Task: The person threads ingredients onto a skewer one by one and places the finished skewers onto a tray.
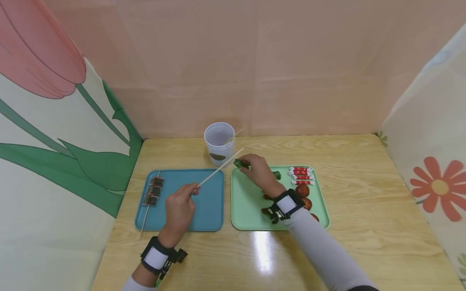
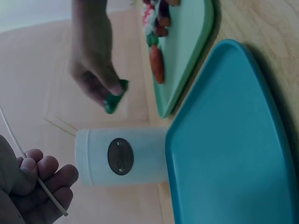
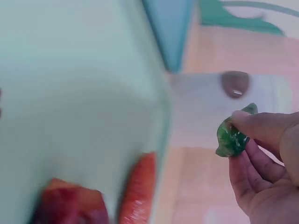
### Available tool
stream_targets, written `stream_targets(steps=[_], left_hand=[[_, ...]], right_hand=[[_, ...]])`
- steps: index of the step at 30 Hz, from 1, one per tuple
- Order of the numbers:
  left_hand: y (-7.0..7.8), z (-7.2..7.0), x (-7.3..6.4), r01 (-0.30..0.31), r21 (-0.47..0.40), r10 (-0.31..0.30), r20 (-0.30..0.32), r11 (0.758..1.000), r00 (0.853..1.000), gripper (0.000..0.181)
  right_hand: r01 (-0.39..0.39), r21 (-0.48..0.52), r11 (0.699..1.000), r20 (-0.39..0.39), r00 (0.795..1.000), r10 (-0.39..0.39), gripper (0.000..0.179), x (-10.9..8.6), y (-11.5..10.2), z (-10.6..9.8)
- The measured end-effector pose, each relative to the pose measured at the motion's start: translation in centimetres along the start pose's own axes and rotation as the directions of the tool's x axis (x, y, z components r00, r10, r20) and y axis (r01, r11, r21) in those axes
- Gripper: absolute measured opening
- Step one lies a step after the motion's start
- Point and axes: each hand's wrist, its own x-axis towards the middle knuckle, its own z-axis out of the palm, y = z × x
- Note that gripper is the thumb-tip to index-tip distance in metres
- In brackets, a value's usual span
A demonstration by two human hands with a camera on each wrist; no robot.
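Note:
My left hand pinches a thin wooden skewer, its bare shaft slanting up to the right over the blue tray. Between thumb and fingertips, my right hand holds a glossy green piece that looks like bell pepper. This piece is near the skewer's upper tip but apart from it. Below the right hand lies the light green tray. On the blue tray's left side rests another skewer threaded with several dark brown pieces.
Behind the trays stands a white plastic tub with thin sticks in it. The green tray carries red-and-white wrapped pieces, round brown balls, another green piece and an orange-red carrot-like piece. A draped backdrop rises behind.

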Motion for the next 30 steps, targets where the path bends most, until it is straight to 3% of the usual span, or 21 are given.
stream_targets(steps=[3,8,15,24,30], left_hand=[[-0.2,0.1,-0.2,0.006,0.002,-0.006,0.011,1.000,1.000,0.044],[-0.5,0.4,-0.6,0.012,0.029,-0.013,0.048,1.000,0.999,0.046],[-0.4,0.8,-1.1,0.065,0.043,-0.071,0.170,0.997,0.983,0.050],[0.2,1.0,-0.8,0.114,0.046,-0.122,0.253,0.992,0.960,0.048],[0.5,0.9,-0.5,0.108,0.060,-0.120,0.255,0.992,0.959,0.043]], right_hand=[[-0.037,0.057,0.998,-0.031,0.999,0.039,0.033,-0.5,-0.6,-1.6],[-0.019,0.065,0.998,-0.105,0.994,0.026,0.036,-1.5,-1.5,-4.1],[0.041,0.081,0.996,-0.244,0.970,-0.020,0.039,-2.8,-3.9,-6.8],[0.173,0.018,0.985,-0.344,0.926,-0.156,0.043,-4.0,-6.0,-8.2],[0.197,0.001,0.980,-0.384,0.905,-0.181,0.043,-4.2,-6.1,-8.4]])
